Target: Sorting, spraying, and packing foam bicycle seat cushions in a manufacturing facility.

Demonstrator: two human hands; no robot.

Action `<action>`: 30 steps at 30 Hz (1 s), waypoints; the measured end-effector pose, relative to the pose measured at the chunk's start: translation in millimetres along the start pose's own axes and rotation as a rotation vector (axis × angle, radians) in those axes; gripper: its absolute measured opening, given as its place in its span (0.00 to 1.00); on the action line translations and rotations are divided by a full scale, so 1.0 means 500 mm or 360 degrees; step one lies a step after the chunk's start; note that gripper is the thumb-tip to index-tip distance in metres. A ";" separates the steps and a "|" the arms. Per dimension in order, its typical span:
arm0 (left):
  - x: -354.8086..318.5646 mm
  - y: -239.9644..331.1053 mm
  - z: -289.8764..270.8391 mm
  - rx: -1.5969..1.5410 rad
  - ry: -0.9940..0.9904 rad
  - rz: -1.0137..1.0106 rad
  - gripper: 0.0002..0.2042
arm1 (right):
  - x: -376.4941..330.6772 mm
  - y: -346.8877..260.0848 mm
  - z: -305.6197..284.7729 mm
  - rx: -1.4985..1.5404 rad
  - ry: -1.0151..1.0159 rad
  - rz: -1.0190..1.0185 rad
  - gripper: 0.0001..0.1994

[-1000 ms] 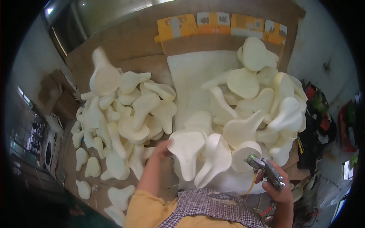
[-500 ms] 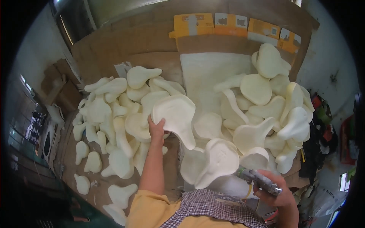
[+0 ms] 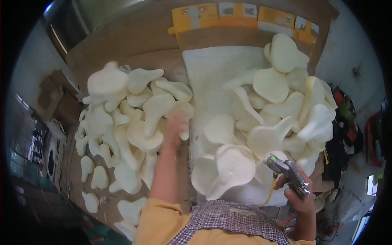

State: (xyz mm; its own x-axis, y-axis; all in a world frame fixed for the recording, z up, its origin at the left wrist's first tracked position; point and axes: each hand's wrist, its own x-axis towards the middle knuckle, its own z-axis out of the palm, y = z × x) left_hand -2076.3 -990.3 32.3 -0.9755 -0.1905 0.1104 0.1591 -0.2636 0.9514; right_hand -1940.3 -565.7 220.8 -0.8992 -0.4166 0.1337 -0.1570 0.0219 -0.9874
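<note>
Smeared by motion, my left hand [image 3: 175, 125] reaches over the right edge of the left pile, against a pale foam saddle pad [image 3: 183, 109]. Whether its fingers grip that pad is not clear. My right hand [image 3: 301, 197] is wrapped round the handle of a metal spray gun [image 3: 286, 173], whose nozzle points up and left. A yellow hose [image 3: 269, 192] hangs beside the gun. Just left of the nozzle lies a whiter, glossier foam saddle pad [image 3: 234, 163], its narrow nose toward me. Another broad pad [image 3: 108, 83] rests on top of the left pile.
Many cream saddle pads [image 3: 153, 108] heap up on brown cardboard [image 3: 163, 61] at left. More pads [image 3: 270, 85] are stacked at right, partly on a white sheet [image 3: 220, 65]. Yellow box panels [image 3: 195, 18] line the back. Dark items [image 3: 347, 134] stand beyond the right edge.
The pad that my left hand held has been let go onto the far left pile. That hand is now back over nearer pads. My right hand has raised and turned the spray gun.
</note>
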 end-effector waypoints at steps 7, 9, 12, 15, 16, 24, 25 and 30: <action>-0.075 -0.107 0.226 0.1372 -0.0874 -0.0376 0.34 | -0.020 0.023 -0.021 -0.0051 0.0062 0.0056 0.33; -0.054 -0.079 0.174 0.1091 -0.0313 -0.0017 0.34 | -0.036 0.020 -0.031 -0.0076 0.0081 0.0041 0.33; -0.010 0.052 0.138 0.0491 0.0338 0.0025 0.32 | -0.064 -0.001 -0.035 -0.0008 0.0083 -0.0003 0.32; 0.012 0.089 0.104 0.0473 0.0719 -0.0057 0.32 | -0.071 -0.020 -0.043 -0.0119 -0.0185 0.0220 0.30; 0.015 0.089 0.096 0.0555 0.0766 0.0013 0.32 | -0.067 -0.031 -0.039 -0.0199 -0.0205 0.0351 0.29; 0.010 0.012 -0.006 0.0682 0.0788 -0.0066 0.32 | -0.025 -0.035 -0.001 -0.0067 -0.0061 -0.0010 0.28; 0.012 0.004 -0.018 0.0688 0.0772 -0.0121 0.31 | -0.022 -0.036 0.006 0.0002 0.0049 -0.0179 0.28; 0.027 0.092 -0.004 -0.0291 0.0717 -0.0054 0.28 | -0.037 -0.005 -0.021 0.0044 0.0169 -0.0144 0.36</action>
State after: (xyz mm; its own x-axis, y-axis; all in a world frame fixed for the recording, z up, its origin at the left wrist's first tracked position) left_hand -2081.9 -1006.7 76.8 -0.8242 -0.5585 -0.0934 0.1920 -0.4307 0.8818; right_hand -1927.3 -548.6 221.8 -0.9203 -0.3173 0.2290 -0.2292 -0.0370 -0.9727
